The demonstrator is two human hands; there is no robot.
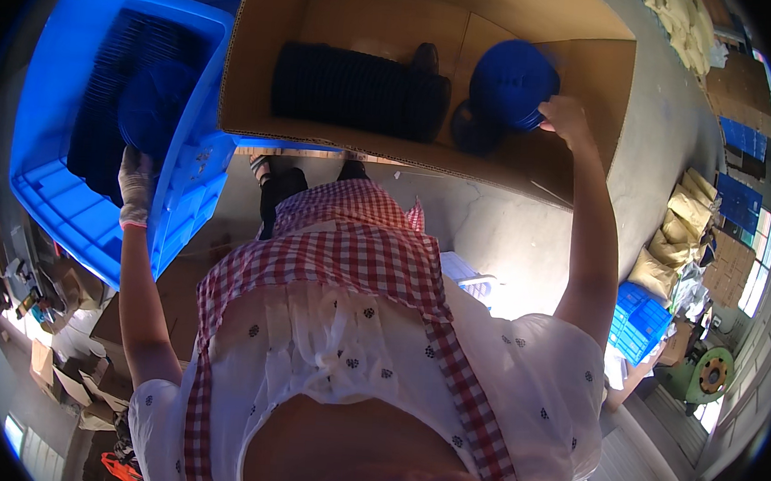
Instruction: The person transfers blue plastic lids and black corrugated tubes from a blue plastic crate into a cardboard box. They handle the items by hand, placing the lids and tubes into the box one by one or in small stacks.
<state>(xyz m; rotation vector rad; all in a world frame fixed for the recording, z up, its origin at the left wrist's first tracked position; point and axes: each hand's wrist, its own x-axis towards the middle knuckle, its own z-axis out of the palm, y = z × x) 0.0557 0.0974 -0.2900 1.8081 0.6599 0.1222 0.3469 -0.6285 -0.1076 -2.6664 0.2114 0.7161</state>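
My right hand point(565, 121) is bare and pinches the lower right edge of a small stack of blue round discs point(513, 81) inside a cardboard box point(383, 12). Beside them in the box lies a long row of dark discs point(356, 91), standing on edge and packed face to face. My left hand point(135, 189), in a pale glove, reaches into a blue plastic crate point(50, 110). Its fingers close on the lower edge of a dark blue round disc point(155, 104), partly lost in shadow. Behind that disc, more dark discs point(117, 56) stand in rows in the crate.
The crate's right wall stands close against the box. At far right are tan sacks point(672, 229), a blue crate point(641, 321) and a green machine with a round wheel point(707, 375). Opened cardboard cartons point(81, 380) lie at lower left.
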